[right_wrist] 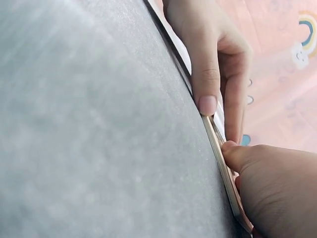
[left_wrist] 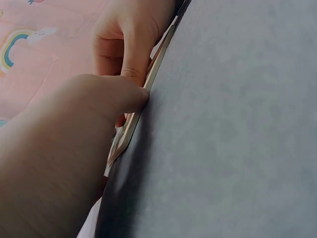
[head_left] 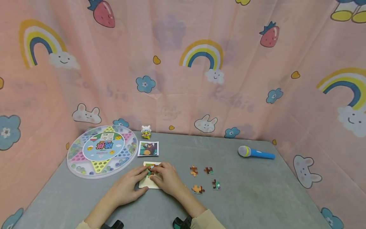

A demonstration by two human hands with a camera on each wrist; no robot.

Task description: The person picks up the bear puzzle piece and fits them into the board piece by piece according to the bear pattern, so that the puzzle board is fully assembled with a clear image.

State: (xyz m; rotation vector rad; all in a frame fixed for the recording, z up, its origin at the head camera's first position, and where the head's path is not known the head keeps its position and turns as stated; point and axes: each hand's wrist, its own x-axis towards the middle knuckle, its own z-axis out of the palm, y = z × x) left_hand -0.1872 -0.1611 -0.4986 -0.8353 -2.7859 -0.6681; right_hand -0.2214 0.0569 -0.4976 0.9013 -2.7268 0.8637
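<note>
"Well, how are we posed?"
"Left hand (head_left: 127,187) palm-down, loose fingers (head_left: 139,171) touching the puzzle board (head_left: 148,183) on our desk (head_left: 257,190); right hand (head_left: 168,179) bent over it, pinching or not, we can't tell."
"Writing?"
"Blurred characters (head_left: 104,145), round game board (head_left: 100,156)."

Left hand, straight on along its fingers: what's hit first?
Probably the right hand: its fingers lie just ahead of the left hand, over the puzzle board. Exact fingertip heights are unclear.
</note>
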